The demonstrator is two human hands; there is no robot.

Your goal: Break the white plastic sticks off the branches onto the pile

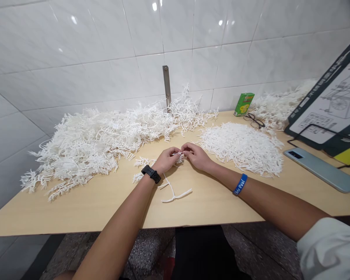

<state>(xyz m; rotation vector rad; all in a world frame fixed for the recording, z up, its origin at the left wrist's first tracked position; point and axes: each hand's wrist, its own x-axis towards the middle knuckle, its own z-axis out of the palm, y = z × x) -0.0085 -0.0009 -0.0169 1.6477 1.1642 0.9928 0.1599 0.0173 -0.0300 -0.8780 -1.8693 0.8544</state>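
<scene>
Fingers and thumb of my left hand (168, 158) are closed in a pinch on a small branched white plastic sprue (179, 156). Opposite it, my right hand (197, 156) pinches the same sprue, fingertips nearly touching the left ones. Much of the sprue is hidden by the fingers. Beneath and left of my wrist lie a few branched white pieces (142, 161). A thin bare white stem (175, 197) with side arms rests on the table nearer to me. Right of my hands spreads a heap of small loose white pieces (242, 147).
A large tangled pile of white branched sprues (105, 132) covers the table's left and back. A metal bracket (167, 87) stands against the tiled wall. At right are a green box (244, 104), glasses (254, 120), more white pieces (280, 103), a phone (321, 169) and a printed carton (338, 93).
</scene>
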